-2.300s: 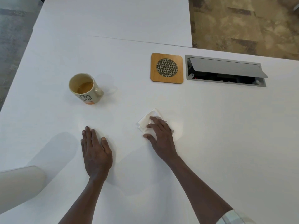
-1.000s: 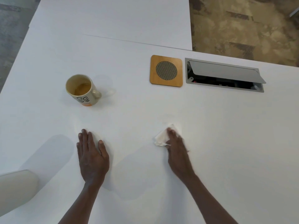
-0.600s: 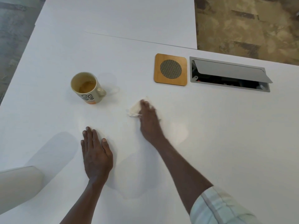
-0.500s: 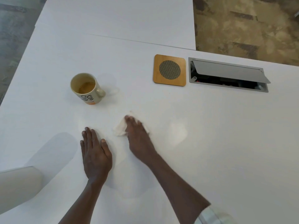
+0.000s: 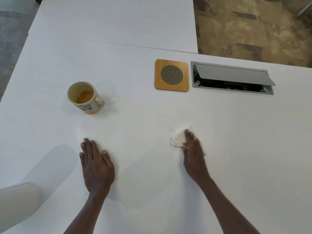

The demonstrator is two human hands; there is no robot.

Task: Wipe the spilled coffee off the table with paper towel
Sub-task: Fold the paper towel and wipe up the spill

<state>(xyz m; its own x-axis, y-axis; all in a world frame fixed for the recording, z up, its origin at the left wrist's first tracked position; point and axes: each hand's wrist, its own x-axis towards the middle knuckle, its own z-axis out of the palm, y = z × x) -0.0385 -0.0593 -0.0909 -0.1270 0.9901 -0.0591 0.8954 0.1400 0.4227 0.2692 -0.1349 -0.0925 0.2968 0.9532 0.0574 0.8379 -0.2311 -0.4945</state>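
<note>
So the right hand (image 5: 194, 156) just swung the paper towel (image 5: 177, 138) back out to the right, half a second after it was over near the left hand (image 5: 97, 163). Its fingers are flat, pressing the crumpled, slightly stained towel onto the tabletop (image 5: 236, 132). The left hand hasn't budged, fingers straight, palm down. Looks like mid-wipe passes; I can't spot any coffee left.

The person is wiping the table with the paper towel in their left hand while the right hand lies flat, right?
Not quite: the hands are swapped. The head view shows the right hand on the paper towel, while the left hand lies flat on the table.
</note>
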